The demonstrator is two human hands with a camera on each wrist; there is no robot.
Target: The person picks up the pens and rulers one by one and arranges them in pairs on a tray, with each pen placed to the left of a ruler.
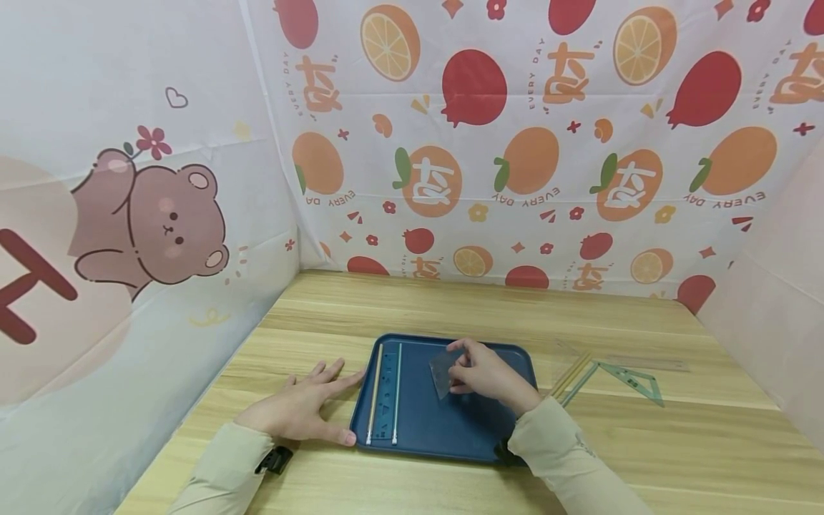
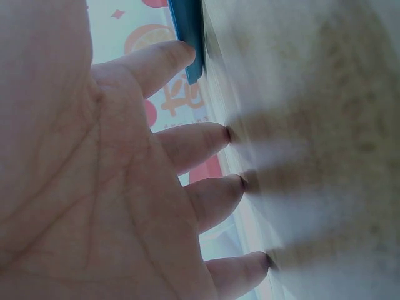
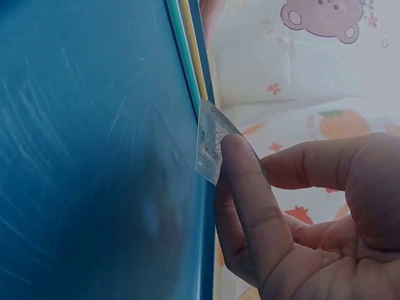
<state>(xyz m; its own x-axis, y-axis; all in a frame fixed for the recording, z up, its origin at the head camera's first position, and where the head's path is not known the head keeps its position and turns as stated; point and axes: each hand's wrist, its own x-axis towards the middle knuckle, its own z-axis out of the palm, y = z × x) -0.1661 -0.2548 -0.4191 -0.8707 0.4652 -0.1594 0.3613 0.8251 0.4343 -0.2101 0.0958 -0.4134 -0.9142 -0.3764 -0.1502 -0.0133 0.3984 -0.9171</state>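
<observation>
My right hand [image 1: 479, 373] pinches a clear plastic set square [image 1: 441, 372] between thumb and fingers, tilted over the blue tray [image 1: 444, 436]. Black scale marks show on the set square [image 3: 212, 139] in the right wrist view. Spread out beside the tray's left rim, my left hand [image 1: 309, 406] rests on the table, with its thumb and index finger at the rim. Inside the tray, along its left side, lie a yellow pencil [image 1: 375, 390], a clear ruler [image 1: 385, 400] and a green pencil [image 1: 396, 393], roughly parallel.
Right of the tray on the wooden table [image 1: 708, 443] lie yellow pencils [image 1: 569, 373], a green pencil [image 1: 579, 384], a green set square [image 1: 634, 383], a clear ruler [image 1: 646, 363] and a faint clear set square [image 1: 561, 350]. Printed cloth [image 1: 476, 164] hangs behind and at the sides.
</observation>
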